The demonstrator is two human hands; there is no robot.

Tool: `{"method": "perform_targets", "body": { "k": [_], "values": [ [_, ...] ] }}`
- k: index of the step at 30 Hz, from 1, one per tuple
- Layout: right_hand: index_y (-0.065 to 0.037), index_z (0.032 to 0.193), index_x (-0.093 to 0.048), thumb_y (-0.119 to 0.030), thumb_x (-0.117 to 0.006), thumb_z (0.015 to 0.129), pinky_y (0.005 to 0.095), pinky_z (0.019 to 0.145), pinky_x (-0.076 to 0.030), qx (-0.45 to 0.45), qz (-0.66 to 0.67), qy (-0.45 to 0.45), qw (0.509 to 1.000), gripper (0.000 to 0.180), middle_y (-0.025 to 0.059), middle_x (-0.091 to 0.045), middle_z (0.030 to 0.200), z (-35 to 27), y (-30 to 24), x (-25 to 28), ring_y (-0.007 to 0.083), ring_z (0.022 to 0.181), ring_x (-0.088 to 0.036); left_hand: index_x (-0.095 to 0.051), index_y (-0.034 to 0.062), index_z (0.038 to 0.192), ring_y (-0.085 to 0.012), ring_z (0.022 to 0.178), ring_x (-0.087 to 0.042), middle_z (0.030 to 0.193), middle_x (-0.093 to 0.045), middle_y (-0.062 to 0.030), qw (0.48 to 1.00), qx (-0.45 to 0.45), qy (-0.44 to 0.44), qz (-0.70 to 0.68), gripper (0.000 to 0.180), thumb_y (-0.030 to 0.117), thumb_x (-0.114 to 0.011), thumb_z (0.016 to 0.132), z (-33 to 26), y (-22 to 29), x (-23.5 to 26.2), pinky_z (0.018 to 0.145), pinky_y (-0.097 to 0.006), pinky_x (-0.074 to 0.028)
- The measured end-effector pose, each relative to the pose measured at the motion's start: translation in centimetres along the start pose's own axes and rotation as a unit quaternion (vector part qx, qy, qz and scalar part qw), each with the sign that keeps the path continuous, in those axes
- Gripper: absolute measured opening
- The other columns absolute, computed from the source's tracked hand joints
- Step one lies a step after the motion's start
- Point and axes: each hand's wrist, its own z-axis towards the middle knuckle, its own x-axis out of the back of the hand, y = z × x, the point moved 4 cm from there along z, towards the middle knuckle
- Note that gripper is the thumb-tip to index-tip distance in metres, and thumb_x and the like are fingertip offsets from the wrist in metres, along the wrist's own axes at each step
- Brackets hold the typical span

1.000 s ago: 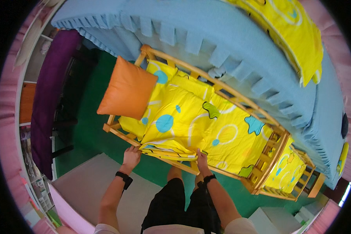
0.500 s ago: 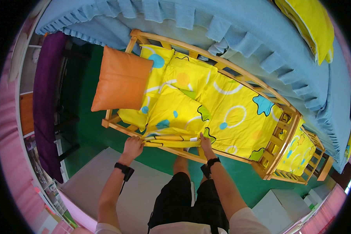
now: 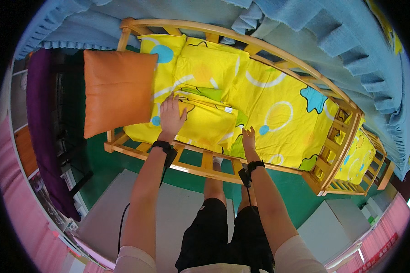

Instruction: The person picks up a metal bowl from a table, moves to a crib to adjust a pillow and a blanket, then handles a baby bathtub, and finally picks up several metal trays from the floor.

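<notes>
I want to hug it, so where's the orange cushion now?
In the head view, the orange cushion is on the left, at the left end of the bed, left of the left hand.

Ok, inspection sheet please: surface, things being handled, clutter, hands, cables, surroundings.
Surface: wooden bed frame holding a yellow patterned sheet.
Things handled: folded yellow bedding lying on the bed's near side.
Clutter: orange cushion across the bed's left end.
Hands: left hand spread at the folded bedding's left part; right hand open near its right edge, contact unclear.
Cables: thin black cable beside the left forearm.
Surroundings: blue ruffled fabric beyond, purple cover left, green floor below.
</notes>
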Motion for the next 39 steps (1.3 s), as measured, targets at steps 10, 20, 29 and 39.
{"method": "perform_targets", "body": {
  "k": [10, 20, 29, 39],
  "values": [
    [-0.004, 0.102, -0.056, -0.033, -0.053, 0.079, 0.0381, 0.077, -0.044, 0.011, -0.180, -0.157, 0.971, 0.037, 0.0167, -0.061, 0.093, 0.2, 7.6, 3.3, 0.0330, 0.089, -0.056, -0.031, 0.0101, 0.128, -0.0322, 0.121, -0.029, 0.126, -0.036, -0.0189, 0.862, 0.489, -0.018, -0.134, 0.087, 0.048, -0.070, 0.061, -12.6, -10.2, -12.8, 0.098, -0.049, -0.019],
    [0.001, 0.098, -0.057, -0.029, -0.049, 0.083, 0.0313, 0.067, -0.046, 0.006, -0.146, -0.153, 0.977, 0.034, 0.0099, -0.063, 0.082, 3.6, 10.8, 9.0, 0.0211, 0.074, -0.059, -0.053, 0.0040, 0.110, -0.0313, 0.096, -0.050, 0.105, -0.056, -0.0150, 0.755, 0.485, -0.368, -0.243, 0.053, 0.043, -0.062, 0.074, -13.3, -8.1, -15.7, 0.078, -0.040, -0.037],
    [-0.003, 0.096, -0.058, -0.032, -0.050, 0.083, 0.0313, 0.063, -0.047, -0.001, -0.207, -0.086, 0.975, 0.032, 0.0098, -0.063, 0.076, -2.3, 16.9, 20.5, 0.0183, 0.072, -0.061, -0.041, -0.0011, 0.121, -0.0372, 0.107, -0.043, 0.122, -0.043, -0.0191, 0.819, 0.482, -0.304, 0.064, 0.068, 0.040, -0.063, 0.072, -16.3, -10.8, -8.5, 0.084, -0.041, -0.041],
    [0.000, 0.091, -0.058, -0.030, -0.046, 0.085, 0.0336, 0.068, -0.045, -0.103, -0.136, -0.026, 0.985, 0.032, 0.0112, -0.062, 0.076, -18.4, 29.5, 37.2, 0.0207, 0.073, -0.059, -0.053, 0.0093, 0.092, -0.0167, 0.068, -0.057, 0.081, -0.058, -0.0054, 0.703, 0.384, -0.375, -0.466, 0.025, 0.031, -0.053, 0.080, -12.7, 13.2, -8.7, 0.060, -0.028, -0.044]
  ]
}}
